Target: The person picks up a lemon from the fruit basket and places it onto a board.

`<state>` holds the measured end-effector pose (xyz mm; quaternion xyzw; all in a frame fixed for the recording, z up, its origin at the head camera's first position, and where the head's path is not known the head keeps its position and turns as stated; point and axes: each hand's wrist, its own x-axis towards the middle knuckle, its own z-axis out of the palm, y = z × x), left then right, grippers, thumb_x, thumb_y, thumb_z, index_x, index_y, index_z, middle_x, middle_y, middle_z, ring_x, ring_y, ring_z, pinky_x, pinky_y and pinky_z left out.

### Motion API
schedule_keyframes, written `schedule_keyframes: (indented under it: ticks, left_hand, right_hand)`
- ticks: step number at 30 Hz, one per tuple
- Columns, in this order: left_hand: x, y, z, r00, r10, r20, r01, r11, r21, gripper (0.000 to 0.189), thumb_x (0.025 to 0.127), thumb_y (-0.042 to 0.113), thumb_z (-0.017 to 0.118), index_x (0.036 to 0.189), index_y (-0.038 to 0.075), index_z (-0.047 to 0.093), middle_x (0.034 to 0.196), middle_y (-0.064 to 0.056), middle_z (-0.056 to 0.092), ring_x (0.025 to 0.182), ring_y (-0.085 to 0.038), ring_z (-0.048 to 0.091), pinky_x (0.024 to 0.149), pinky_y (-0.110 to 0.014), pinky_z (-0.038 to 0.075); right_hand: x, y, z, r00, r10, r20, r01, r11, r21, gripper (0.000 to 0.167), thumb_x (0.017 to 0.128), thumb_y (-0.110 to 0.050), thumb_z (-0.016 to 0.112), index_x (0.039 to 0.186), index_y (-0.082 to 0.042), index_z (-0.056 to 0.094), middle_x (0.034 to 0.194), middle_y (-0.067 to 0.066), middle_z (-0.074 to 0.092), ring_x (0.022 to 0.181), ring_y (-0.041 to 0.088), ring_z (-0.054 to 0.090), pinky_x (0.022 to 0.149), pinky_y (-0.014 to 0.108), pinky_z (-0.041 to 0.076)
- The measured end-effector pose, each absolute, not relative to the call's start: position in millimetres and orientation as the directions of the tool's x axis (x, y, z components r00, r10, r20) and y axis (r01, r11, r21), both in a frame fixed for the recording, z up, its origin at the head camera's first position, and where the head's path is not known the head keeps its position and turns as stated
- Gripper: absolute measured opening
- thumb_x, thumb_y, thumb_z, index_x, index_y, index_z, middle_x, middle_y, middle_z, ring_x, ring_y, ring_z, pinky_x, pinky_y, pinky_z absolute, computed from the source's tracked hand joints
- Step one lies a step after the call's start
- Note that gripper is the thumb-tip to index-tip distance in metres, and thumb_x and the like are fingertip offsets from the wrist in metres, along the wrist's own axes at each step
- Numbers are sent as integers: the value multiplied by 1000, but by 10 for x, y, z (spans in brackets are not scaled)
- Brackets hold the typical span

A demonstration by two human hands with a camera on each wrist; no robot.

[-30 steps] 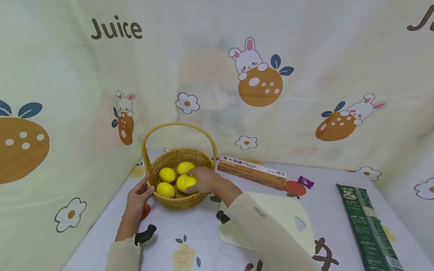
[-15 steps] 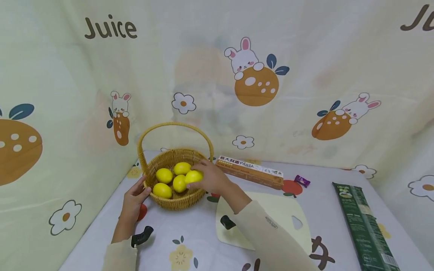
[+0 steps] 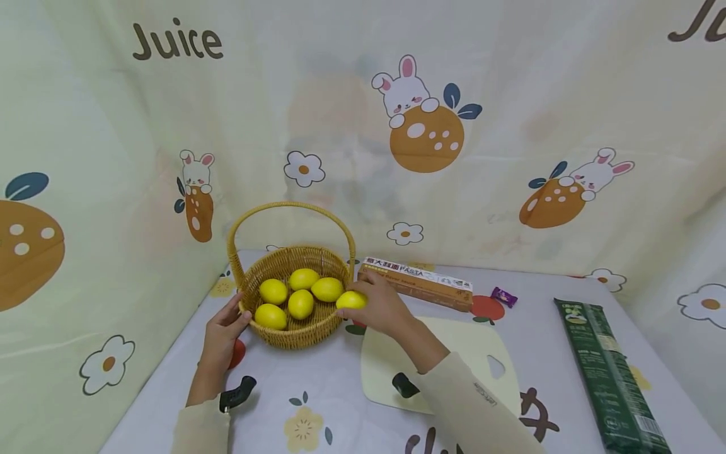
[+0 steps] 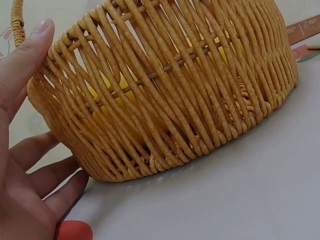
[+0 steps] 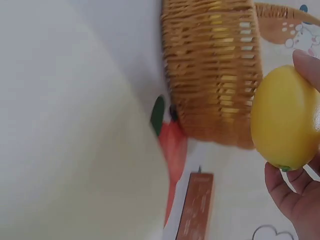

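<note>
A woven basket (image 3: pixel 295 334) with a tall handle stands at the table's left and holds several yellow lemons (image 3: pixel 300 302). My left hand (image 3: pixel 224 328) rests with straight fingers against the basket's left wall (image 4: pixel 165 100). My right hand (image 3: pixel 380 309) grips one yellow lemon (image 3: pixel 351 300) just outside the basket's right rim, above the table. In the right wrist view that lemon (image 5: pixel 285 117) sits between my fingertips, with the basket (image 5: pixel 215 70) behind it.
A pale cutting board (image 3: pixel 454 359) lies right of the basket. A brown pasta box (image 3: pixel 416 284), a small purple candy (image 3: pixel 503 296) and a long green packet (image 3: pixel 607 375) lie farther right. A printed curtain closes off the back and left.
My right hand has lifted a lemon out of the basket and carried it right, past the rim. The left hand has stayed on the basket's side.
</note>
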<state>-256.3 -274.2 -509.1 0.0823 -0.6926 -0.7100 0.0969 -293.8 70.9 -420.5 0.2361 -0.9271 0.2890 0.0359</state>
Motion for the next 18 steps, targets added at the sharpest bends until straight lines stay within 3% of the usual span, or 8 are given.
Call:
schedule_keyframes:
  ticks: [18]
  left_hand:
    - [-2528,-2731,-5067,-970,-241,-16,-18,5,1000,62,94,28,66,150,22,41,147,-13,44,129,-20,44,93,-16,45]
  right_hand:
    - [-2948,1210,-4578,-916,-361,172,-398,784,-475,47,76,-49,80,113,-22,72,128,6,51,108,25,48,86,40,49]
